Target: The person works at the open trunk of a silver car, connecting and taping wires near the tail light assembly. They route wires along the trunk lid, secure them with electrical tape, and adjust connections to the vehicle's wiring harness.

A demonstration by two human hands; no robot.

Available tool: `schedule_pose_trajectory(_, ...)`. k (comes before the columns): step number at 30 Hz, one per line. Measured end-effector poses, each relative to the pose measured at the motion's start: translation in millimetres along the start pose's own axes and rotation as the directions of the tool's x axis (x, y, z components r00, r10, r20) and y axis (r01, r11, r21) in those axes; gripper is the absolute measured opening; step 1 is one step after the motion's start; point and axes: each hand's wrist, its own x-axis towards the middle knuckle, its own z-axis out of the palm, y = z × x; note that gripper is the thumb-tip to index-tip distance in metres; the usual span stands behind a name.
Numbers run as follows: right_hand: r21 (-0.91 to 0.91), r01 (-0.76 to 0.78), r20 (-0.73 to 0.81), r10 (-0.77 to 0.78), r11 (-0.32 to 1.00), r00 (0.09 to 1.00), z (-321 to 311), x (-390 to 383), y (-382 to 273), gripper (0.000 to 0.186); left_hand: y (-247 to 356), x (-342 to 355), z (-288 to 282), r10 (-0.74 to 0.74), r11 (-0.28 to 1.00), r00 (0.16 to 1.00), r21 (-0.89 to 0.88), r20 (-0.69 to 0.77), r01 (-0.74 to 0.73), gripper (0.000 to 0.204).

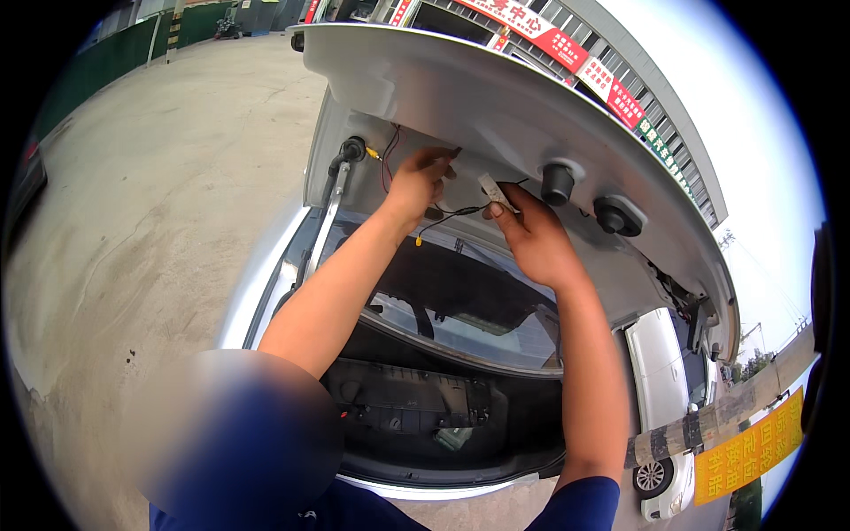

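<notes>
The raised trunk lid [496,106] of a silver car spans the upper middle. My left hand [421,186] is up against its inner panel with fingers curled together; whatever they hold is hidden. Beside it, my right hand [536,232] pinches a white label tag [496,193] and the thin black cable [460,212] by it. One end of this cable hangs between my hands and has a yellow plug [419,240]. Left of my left hand, another yellow plug [373,153] and thin red and black wires [387,168] come from the lid.
A lid strut [329,212] stands at the left. Two black rubber stops [557,184] stick out right of my right hand. Below lies the open trunk [416,398] with a black tray. A blurred dark-blue shape [257,434] covers the lower left. A white car [660,372] is parked at right.
</notes>
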Motion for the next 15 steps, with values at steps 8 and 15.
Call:
schedule_pose_trajectory(8,-0.018,-0.128,0.175,0.129,0.992,0.976,14,58,32,0.046,9,2,9,0.032,0.945,0.999,0.326,-0.037,-0.018,0.037)
schedule_pose_trajectory(15,-0.315,0.106,0.068,-0.089,0.943,0.994,20,71,57,0.036,-15,12,-3,0.491,0.479,0.828,0.709,0.271,-0.517,0.037)
